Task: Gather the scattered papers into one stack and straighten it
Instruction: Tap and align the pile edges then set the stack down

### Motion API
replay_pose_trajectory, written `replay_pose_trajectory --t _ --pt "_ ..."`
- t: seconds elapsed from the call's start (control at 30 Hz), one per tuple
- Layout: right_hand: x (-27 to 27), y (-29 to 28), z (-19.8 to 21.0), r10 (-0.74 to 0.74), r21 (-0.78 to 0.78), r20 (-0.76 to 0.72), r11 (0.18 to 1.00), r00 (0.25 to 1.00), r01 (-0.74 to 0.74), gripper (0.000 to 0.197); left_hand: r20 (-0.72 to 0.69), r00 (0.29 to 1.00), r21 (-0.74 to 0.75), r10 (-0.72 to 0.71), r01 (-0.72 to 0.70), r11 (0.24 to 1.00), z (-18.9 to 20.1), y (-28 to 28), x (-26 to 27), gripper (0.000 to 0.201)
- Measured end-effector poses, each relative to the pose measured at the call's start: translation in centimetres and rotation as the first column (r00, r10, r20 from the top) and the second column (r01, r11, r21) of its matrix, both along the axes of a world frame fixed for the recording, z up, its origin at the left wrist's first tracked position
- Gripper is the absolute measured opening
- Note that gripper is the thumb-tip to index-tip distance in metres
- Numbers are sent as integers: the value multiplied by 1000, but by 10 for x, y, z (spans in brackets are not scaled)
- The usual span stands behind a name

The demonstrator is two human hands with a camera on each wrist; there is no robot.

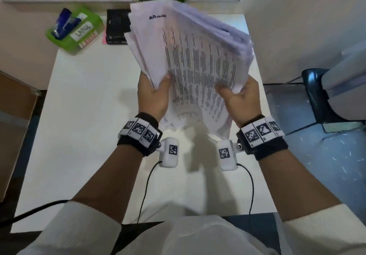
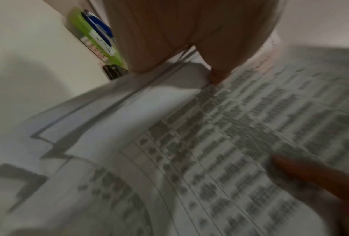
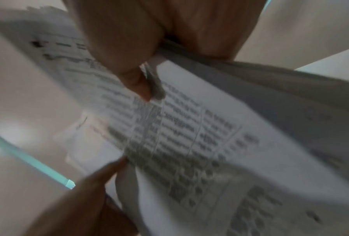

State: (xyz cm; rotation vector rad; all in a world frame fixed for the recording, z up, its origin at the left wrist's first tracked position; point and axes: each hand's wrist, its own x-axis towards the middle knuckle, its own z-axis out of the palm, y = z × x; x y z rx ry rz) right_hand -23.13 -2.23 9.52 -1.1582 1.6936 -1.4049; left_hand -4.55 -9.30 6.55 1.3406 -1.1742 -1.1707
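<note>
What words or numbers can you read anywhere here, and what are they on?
"LARGE": white label on the green box.
"LARGE" again, red letters on the box's near edge, partly cut off.
Papers: table text and dark heading, too blurred to read.
Wrist bands: square code markers only, no words.

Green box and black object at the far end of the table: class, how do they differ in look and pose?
The green box is bright, labelled "LARGE" and lies askew; the black object is dark, unlabelled as far as shows, and sits square to the table edge. The green box has a blue item in it; the black object is partly hidden by the stack of papers. Both rest on the white table.
</note>
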Motion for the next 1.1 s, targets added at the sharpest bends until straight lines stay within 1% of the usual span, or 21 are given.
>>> replay_pose_trajectory --t 0.1,0.17,0.23,0.27,0.33,0.37,0.43,0.47,0.53,0.63,0.67,0.7,0.73,0.83,0.87,0.93,1.0,1.1 --pt "16 -11 -3 -111 -124 23 986 994 113 24 -12 998 -68 60 -60 996 7 4 -17 36" --pt "16 -14 -16 -168 -116 56 978 984 174 27 0 998 -65 60 -60 996 2 8 -18 38" --pt "10 -12 -34 -175 -57 72 982 982 180 32 -27 998 -31 58 -59 998 -9 13 -14 42" --pt "7 -9 -43 -171 -21 84 985 982 173 35 -46 997 3 58 -58 998 -14 16 -12 47" --pt "3 -3 -55 -160 26 148 987 976 158 36 -62 995 64 75 -71 995 -19 19 -7 68" --pt "0 0 -58 -157 32 176 988 972 154 37 -61 995 68 77 -73 995 -20 19 -6 77" --pt "-6 1 -59 -153 19 172 988 973 152 39 -64 995 55 80 -77 996 -19 15 -4 83" --pt "-11 2 -59 -156 18 149 988 977 155 38 -70 995 50 74 -70 996 -20 12 -2 80" --pt "-23 2 -63 -154 34 102 988 983 152 32 -78 996 24 41 -39 999 -21 4 3 59" --pt "-35 -1 -71 -132 65 97 990 986 126 29 -77 997 20 -24 25 999 -20 -2 3 27" --pt "-34 -3 -69 -125 82 95 990 988 117 29 -86 996 12 -38 39 999 -18 -1 -1 23" --pt "-33 -5 -69 -111 91 96 991 989 102 30 -84 996 2 -38 38 999 -12 0 -7 25" --pt "-30 -7 -65 -109 93 109 991 988 99 35 -67 997 -18 -21 20 1000 -8 1 -13 30" --pt "-22 -14 -49 -109 21 195 994 975 107 51 -62 997 -110 45 -52 993 9 1 -27 40" --pt "-21 -16 -43 -101 -6 229 994 968 105 52 -75 996 -134 46 -56 989 12 -1 -27 40" --pt "-26 -18 -37 -71 -69 263 993 962 92 44 -85 996 -212 24 -42 976 17 -6 -20 33" --pt "-33 -17 -37 -53 -102 253 991 966 81 34 -63 998 -287 -15 -4 958 17 -9 -11 29" --pt "-40 -10 -50 -56 -79 228 994 972 75 25 1 997 -286 -78 75 955 8 -6 -2 30"
